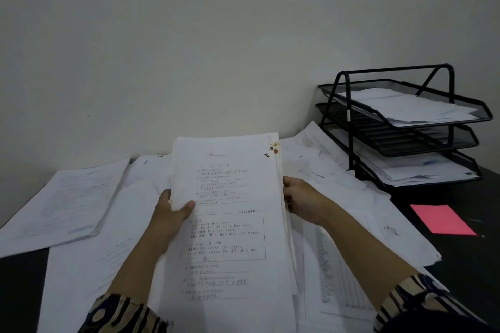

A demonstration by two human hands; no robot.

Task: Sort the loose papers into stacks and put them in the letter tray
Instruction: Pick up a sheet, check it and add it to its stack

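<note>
On the dark counter (460, 265), your left hand (169, 213) and right hand (303, 201) grip the upright stack (230, 224) by its long edges, letter tray (405, 127) nearer your right.

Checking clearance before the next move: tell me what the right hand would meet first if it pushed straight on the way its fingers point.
The right hand points left, into the edge of the paper stack it already holds; beyond that stack is the left hand.

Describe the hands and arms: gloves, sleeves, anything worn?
Both hands bare, no gloves: left hand, right hand. Forearms are bare too. Sleeves are pushed up near the elbows, patterned in dark navy and tan with stripes and round motifs. No watch or rings are visible.
</note>
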